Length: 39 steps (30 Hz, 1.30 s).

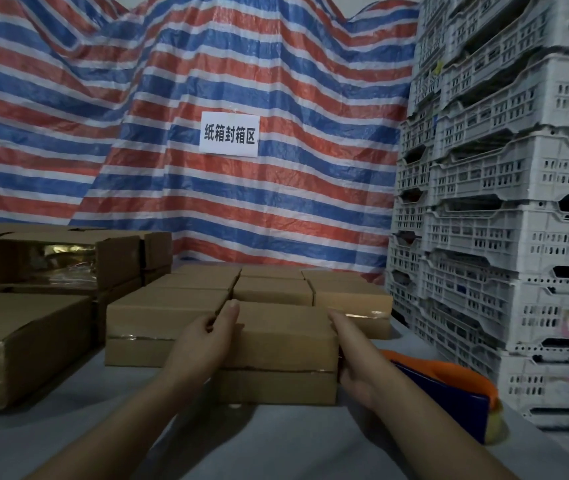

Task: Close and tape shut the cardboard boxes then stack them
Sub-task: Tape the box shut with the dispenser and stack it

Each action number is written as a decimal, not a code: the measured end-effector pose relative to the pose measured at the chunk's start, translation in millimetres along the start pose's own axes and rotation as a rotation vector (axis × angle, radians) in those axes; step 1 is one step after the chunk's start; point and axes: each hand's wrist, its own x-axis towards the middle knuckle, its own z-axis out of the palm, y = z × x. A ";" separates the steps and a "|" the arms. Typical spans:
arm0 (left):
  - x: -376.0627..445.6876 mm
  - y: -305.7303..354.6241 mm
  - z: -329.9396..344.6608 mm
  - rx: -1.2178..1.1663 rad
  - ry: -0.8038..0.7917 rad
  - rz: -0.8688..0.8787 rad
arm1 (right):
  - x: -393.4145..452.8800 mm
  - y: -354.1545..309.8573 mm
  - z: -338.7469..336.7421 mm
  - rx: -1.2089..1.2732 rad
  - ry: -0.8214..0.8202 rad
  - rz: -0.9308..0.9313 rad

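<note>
Two hands set a closed box down in the row.

On the left sit open boxes not yet taped. The left hand lies with its fingers nearly straight against the left side of the taped box, and the right hand presses the right side, fingers long and flat. The box sits on the table, touching the sealed boxes behind. I think both hands should push evenly so it lines up. The tape tool waits on the right.
</note>
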 end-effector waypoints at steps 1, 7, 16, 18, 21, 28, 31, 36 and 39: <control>-2.6 0.3 -1.1 0.021 -0.002 0.000 | -2.2 2.7 0.4 0.009 -0.005 -0.019; -23.7 -12.5 -16.5 0.511 0.097 0.207 | -24.6 19.8 -0.1 -0.427 0.072 -0.215; 9.9 -18.4 -7.6 0.888 0.139 0.493 | -17.7 14.3 7.6 -1.388 0.219 -0.708; 24.0 -19.0 -2.7 0.925 0.132 0.471 | -4.9 7.3 10.4 -1.417 0.216 -0.660; 40.5 -22.0 4.9 0.968 0.119 0.438 | 12.8 0.3 14.9 -1.426 0.202 -0.576; 47.7 -38.9 8.5 0.974 0.184 0.453 | 27.3 18.5 22.6 -1.258 0.214 -0.586; 47.2 -41.4 6.0 0.971 0.196 0.480 | 28.6 22.5 22.1 -1.233 0.207 -0.618; 42.8 -38.7 6.9 0.940 0.208 0.481 | 28.3 24.2 22.8 -1.195 0.209 -0.636; 39.0 -38.2 5.7 0.918 0.207 0.480 | 29.8 25.7 22.6 -1.103 0.272 -0.588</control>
